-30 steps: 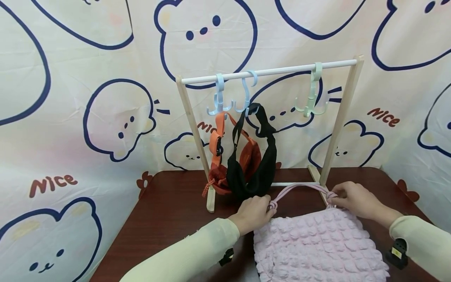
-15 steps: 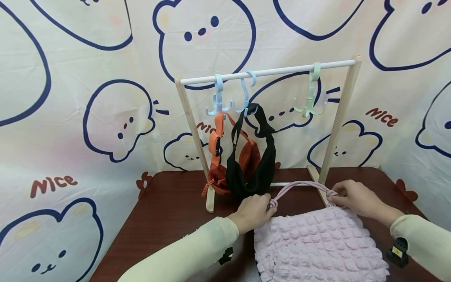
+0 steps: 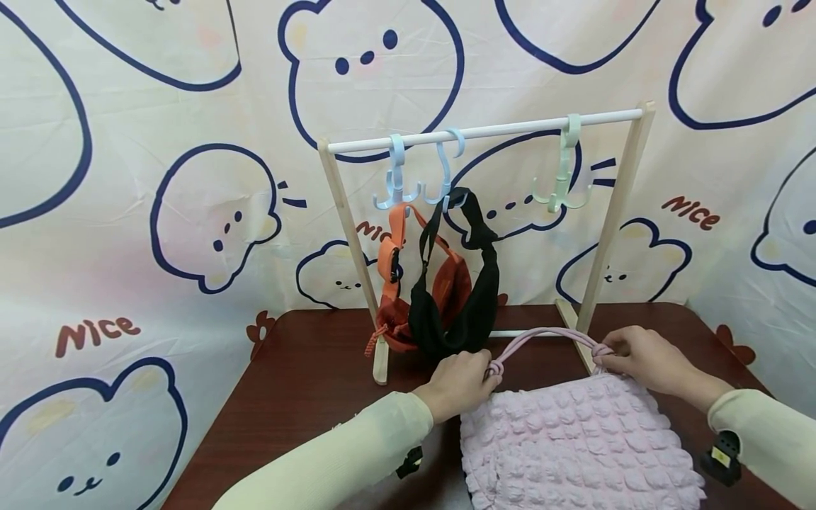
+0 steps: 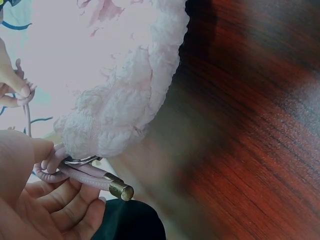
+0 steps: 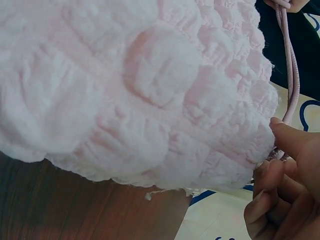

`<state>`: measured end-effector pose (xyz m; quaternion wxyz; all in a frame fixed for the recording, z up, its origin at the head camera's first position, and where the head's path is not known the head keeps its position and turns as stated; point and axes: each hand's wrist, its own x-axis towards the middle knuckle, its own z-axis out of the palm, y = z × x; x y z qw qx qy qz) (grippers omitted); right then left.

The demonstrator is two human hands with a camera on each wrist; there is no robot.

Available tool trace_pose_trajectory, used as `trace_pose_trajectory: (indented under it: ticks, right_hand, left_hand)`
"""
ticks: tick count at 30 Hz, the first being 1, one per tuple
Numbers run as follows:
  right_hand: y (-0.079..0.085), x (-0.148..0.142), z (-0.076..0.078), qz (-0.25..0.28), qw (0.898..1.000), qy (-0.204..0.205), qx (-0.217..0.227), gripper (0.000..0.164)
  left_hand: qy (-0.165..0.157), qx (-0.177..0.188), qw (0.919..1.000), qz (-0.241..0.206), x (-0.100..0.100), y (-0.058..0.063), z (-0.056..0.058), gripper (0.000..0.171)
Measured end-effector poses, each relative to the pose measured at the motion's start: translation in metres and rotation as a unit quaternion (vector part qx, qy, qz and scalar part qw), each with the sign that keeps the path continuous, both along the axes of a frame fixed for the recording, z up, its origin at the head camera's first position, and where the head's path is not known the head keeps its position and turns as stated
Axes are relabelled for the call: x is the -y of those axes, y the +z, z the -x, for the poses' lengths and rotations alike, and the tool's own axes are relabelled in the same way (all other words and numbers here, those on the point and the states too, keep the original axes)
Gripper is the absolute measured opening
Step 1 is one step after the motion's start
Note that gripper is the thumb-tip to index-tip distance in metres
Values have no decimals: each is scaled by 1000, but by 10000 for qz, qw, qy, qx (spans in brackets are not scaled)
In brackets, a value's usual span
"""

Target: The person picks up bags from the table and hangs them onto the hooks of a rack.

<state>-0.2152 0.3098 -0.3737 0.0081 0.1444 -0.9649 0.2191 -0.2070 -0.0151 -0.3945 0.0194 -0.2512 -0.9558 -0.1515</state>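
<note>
A pink puffy handbag (image 3: 574,439) is held up by its cord handle (image 3: 548,331) at the front of the table. My left hand (image 3: 460,382) pinches the knotted cord at the bag's left top corner. In the left wrist view, the cord's metal-tipped end (image 4: 120,190) pokes out over the curled fingers (image 4: 65,205). At the right top corner my right hand (image 3: 644,360) pinches the other knot between thumb and fingers. The right wrist view shows the bag's bubbled fabric (image 5: 160,70) up close, with the right fingers (image 5: 272,195) curled at its corner.
Behind the bag stands a wooden rack with a white top rail (image 3: 510,129). Light blue hooks (image 3: 397,173) and a green hook (image 3: 564,170) hang from it. An orange-red bag (image 3: 398,312) and a black bag (image 3: 455,333) hang on the left. The dark red table (image 3: 306,397) lies beneath.
</note>
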Motion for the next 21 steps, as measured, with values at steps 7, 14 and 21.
trace_pose_trajectory:
  ticks: [7,14,21]
  right_hand:
    - [0,0,0,19,10000,-32,68,21]
    - [-1,-2,1,0,10000,-21,-2,20]
    - [1,-5,2,-33,10000,-50,-12,20]
  left_hand:
    - [7,-30,10000,44,-1,1,0,23]
    - [14,21,10000,47,-2,2,0,23]
    - [31,154,9999,-4,-4,6,0,23]
